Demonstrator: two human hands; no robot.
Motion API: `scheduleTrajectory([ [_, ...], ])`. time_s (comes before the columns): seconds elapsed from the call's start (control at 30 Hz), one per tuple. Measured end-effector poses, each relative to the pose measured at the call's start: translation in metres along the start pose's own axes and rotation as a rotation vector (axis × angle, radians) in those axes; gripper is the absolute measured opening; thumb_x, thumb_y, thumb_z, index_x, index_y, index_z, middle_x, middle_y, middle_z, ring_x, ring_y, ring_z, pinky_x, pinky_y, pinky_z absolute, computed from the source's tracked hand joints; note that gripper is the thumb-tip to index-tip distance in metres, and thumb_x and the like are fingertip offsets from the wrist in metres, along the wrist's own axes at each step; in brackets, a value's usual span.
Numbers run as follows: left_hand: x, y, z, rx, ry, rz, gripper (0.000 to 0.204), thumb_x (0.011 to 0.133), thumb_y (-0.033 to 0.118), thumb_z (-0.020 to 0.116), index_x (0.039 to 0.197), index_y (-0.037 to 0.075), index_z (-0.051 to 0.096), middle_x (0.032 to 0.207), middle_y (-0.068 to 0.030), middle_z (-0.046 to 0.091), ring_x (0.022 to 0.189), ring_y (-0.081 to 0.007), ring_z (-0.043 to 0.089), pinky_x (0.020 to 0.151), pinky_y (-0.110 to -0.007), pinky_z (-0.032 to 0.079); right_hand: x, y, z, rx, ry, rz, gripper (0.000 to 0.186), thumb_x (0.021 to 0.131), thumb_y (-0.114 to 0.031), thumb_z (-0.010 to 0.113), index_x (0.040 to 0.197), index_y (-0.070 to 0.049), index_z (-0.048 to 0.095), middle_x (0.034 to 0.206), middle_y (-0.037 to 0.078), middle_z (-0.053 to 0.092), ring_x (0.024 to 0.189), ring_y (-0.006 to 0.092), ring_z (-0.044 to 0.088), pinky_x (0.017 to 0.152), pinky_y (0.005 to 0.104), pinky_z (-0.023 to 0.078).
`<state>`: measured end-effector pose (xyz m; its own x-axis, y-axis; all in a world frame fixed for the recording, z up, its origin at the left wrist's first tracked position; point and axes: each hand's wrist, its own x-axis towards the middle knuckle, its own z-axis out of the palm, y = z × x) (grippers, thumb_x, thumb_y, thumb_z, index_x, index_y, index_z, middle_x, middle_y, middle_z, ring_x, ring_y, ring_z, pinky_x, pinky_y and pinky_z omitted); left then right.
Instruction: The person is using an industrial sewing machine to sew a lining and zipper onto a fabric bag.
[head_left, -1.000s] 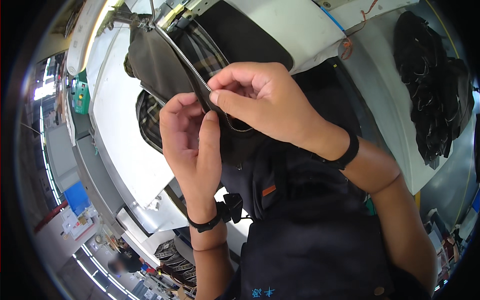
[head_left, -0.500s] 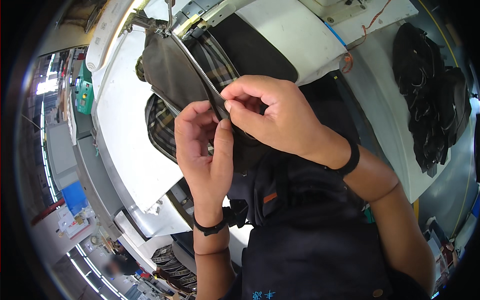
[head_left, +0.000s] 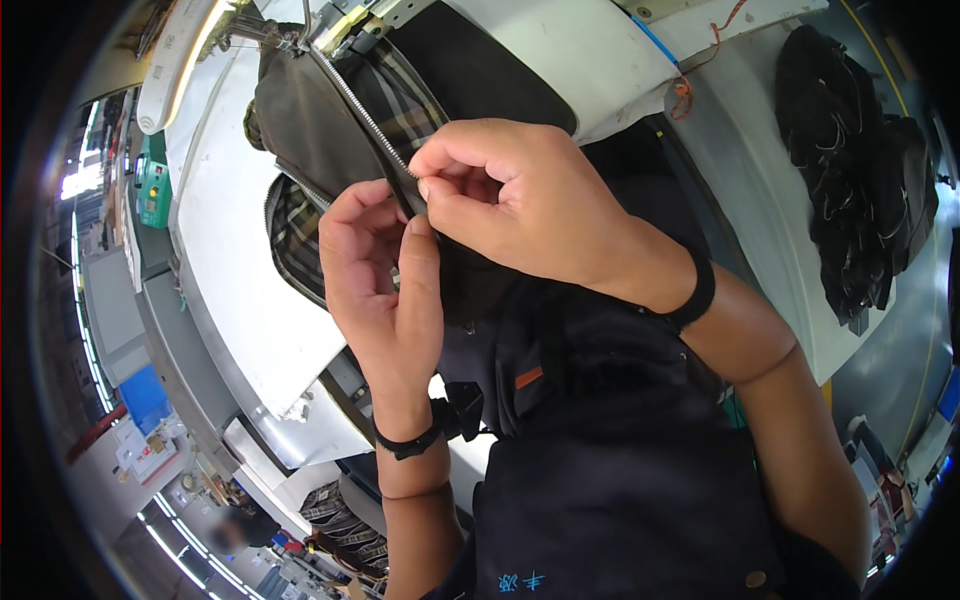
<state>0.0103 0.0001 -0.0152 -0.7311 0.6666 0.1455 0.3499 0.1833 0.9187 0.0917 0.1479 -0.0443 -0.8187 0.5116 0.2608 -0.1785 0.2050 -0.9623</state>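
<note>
A dark olive-brown garment (head_left: 310,120) with a plaid lining (head_left: 296,232) lies across the white table, its far end under the sewing machine's foot. From there a metal zipper (head_left: 358,100) runs down towards my hands. My right hand (head_left: 545,195) pinches the zipper between thumb and forefinger. Just left of it, my left hand (head_left: 375,275) is closed on the strip of dark cloth beside the zipper, thumb against curled fingers. Their fingertips nearly meet. Below the hands, the garment's near part is partly hidden by them and merges with my dark apron (head_left: 620,480).
The sewing machine's metal foot area (head_left: 350,32) stands at the top. A white lamp-like arm (head_left: 180,70) is at upper left. A pile of black pieces (head_left: 850,170) lies on the right-hand surface. Orange thread (head_left: 683,98) hangs near the table edge. A blurred person (head_left: 245,530) is far off at lower left.
The whole view has shifted a little, so hands, garment and table appear further up and left. Both hands keep the same hold on the zipper and cloth.
</note>
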Motion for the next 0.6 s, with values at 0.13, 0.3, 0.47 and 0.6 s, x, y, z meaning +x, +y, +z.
scheduleTrajectory([
  [0.13,-0.002,-0.001,0.002,0.021,0.019,0.01,0.036,0.1,0.0,0.065,0.134,-0.001,0.053,0.108,-0.0063,0.062,0.093,-0.0087,0.061,0.082,-0.023,0.051,0.0,0.0,-0.001,0.004,-0.019,-0.002,0.009,0.092,-0.004,0.07,0.099,0.0,0.069,0.082,0.005,0.07,0.072,0.0085,0.065,0.066,0.0256,0.053],
  [0.3,-0.006,0.0,0.006,0.083,0.039,0.06,0.037,0.099,0.001,0.067,0.133,-0.001,0.053,0.111,-0.0072,0.061,0.093,-0.0102,0.062,0.083,-0.024,0.052,-0.001,0.002,0.0,0.085,-0.02,0.026,0.01,0.092,-0.005,0.069,0.1,0.0,0.07,0.082,0.003,0.07,0.073,0.0076,0.065,0.068,0.0249,0.054],
  [0.47,-0.017,-0.003,0.016,0.089,0.094,0.128,0.041,0.098,0.0,0.069,0.135,-0.003,0.053,0.115,-0.01,0.063,0.096,-0.0141,0.065,0.086,-0.028,0.053,-0.002,0.001,-0.001,0.229,-0.026,0.08,0.012,0.095,-0.007,0.069,0.103,0.002,0.071,0.085,0.0,0.071,0.075,0.0044,0.063,0.069,0.0227,0.053],
  [0.6,-0.027,-0.003,0.017,0.327,0.078,0.247,0.053,0.092,0.0,0.074,0.141,-0.007,0.052,0.124,-0.0186,0.063,0.105,-0.0266,0.065,0.092,-0.036,0.054,-0.002,-0.001,0.0,0.422,-0.05,0.206,0.013,0.098,-0.008,0.069,0.106,0.002,0.072,0.086,-0.001,0.069,0.075,0.0027,0.061,0.066,0.0199,0.051],
])
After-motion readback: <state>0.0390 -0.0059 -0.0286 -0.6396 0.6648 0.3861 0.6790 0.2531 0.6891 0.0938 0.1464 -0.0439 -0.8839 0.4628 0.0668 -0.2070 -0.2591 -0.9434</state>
